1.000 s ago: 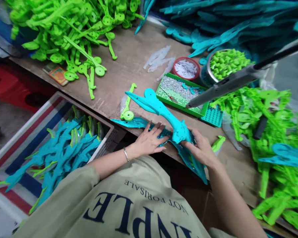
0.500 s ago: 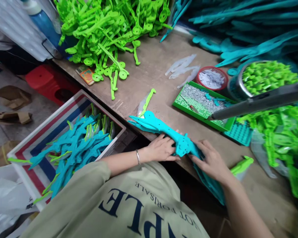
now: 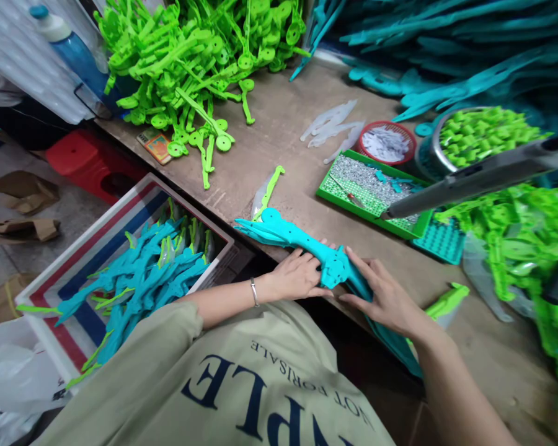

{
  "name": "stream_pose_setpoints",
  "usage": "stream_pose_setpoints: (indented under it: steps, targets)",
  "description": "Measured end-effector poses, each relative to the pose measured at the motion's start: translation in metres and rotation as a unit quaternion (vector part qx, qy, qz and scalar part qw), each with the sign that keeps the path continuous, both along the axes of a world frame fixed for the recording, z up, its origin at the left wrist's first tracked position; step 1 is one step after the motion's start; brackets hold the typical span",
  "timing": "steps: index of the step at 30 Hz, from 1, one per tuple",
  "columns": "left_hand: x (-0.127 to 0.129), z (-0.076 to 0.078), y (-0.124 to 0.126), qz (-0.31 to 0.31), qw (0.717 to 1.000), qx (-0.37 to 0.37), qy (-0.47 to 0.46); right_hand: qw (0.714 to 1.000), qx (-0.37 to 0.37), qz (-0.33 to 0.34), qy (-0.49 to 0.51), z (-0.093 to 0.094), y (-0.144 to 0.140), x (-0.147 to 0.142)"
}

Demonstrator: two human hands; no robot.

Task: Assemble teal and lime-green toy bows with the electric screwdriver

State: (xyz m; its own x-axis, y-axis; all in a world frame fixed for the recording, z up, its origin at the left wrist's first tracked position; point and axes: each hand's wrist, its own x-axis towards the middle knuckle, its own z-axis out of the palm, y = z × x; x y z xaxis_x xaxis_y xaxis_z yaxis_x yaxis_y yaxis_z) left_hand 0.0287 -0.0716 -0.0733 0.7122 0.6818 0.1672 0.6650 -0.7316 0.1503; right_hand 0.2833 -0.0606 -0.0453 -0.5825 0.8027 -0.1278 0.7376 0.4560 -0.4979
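Teal parts (image 3: 307, 248) slid to table edge (image 3: 242, 232); left hand (image 3: 297, 275), right hand (image 3: 384, 297) fingers curled gripping them.

Teal plastic parts (image 3: 307, 248), lime green pieces (image 3: 190, 56), red-white-blue striped crate (image 3: 74, 260)

Teal plastic parts (image 3: 307, 248): a flat, elongated stack with pointed tips and small holes lay at the near edge of the table (image 3: 283, 142), under your left hand (image 3: 297, 275) and right hand (image 3: 385, 297).
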Motion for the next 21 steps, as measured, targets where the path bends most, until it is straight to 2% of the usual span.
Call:
stream_pose_setpoints:
  steps: [4, 8, 18, 21]
  targets:
    - [-0.003, 0.005, 0.001, -0.003, 1.000, -0.019, -0.008, 1.000, 0.019, 0.003, -0.016, 0.000, 0.000, -0.005]
    - [-0.005, 0.006, 0.004, 0.000, 0.999, -0.031, -0.014, 1.000, -0.013, -0.003, -0.012, 0.005, 0.001, -0.012]
    - [-0.011, -0.007, 0.005, -0.013, 0.998, 0.045, -0.046, 0.996, -0.073, -0.029, 0.047, 0.005, 0.004, -0.011]
    - [-0.018, -0.010, 0.008, -0.030, 0.997, 0.028, -0.060, 0.995, -0.081, -0.029, 0.052, 0.007, 0.004, -0.012]
